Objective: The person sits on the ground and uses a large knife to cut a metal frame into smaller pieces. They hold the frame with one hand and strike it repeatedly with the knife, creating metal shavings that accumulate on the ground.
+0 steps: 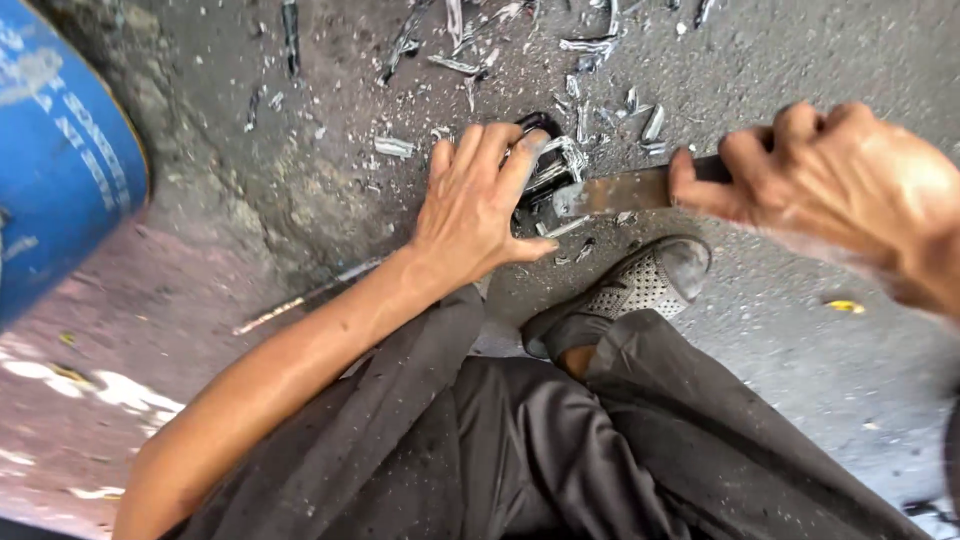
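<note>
My left hand (pixel 478 200) presses down on a small dark object wrapped in shiny metal strips (pixel 548 165) on the concrete ground. My right hand (pixel 830 180) is shut on the handle of a broad flat metal blade (pixel 615 190). The blade's tip points left and sits against the object, just beside my left fingers. Part of the object is hidden under my left hand.
Several cut metal slivers (pixel 590 45) litter the ground beyond the hands. A blue drum (pixel 60 150) stands at the left. My grey shoe (pixel 640 280) and dark trousers (pixel 560 440) lie below the hands. A thin rod (pixel 300 298) lies by my forearm.
</note>
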